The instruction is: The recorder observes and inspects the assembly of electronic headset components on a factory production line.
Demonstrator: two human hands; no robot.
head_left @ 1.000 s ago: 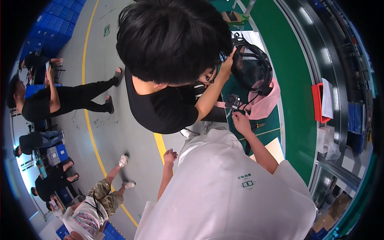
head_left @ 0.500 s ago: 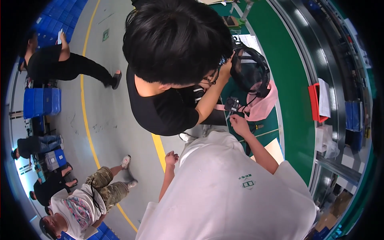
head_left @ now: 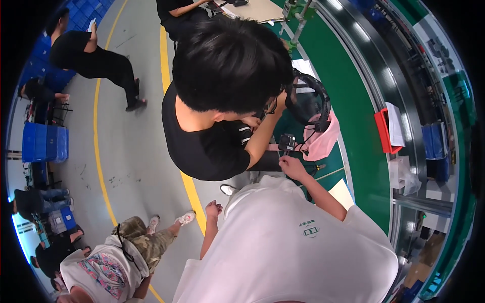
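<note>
My right hand (head_left: 294, 168) is over the green work table, its fingers pinched together beside a small black box-shaped device (head_left: 287, 142) with a cable. What the fingertips hold, if anything, is too small to make out. My left hand (head_left: 213, 209) hangs low beside my white shirt, fingers curled in, with nothing visible in it. Just beyond the device lie a pink cloth (head_left: 322, 139) and a black headgear frame (head_left: 323, 98) with straps. A co-worker in a black shirt (head_left: 202, 144) bends over the table, one arm reaching to the headgear.
Right of the green table (head_left: 361, 131) runs a metal rail line with a red tray (head_left: 386, 132) holding paper. A clear plastic bag (head_left: 411, 183) sits below the tray. Blue bins (head_left: 45, 142) stand across the aisle. Several other people are around, one in camouflage shorts (head_left: 144, 242).
My view has shifted slightly. Across the aisle a person in black has taken a step, and the one in camouflage shorts has come nearer. My hands keep nearly the same pose.
</note>
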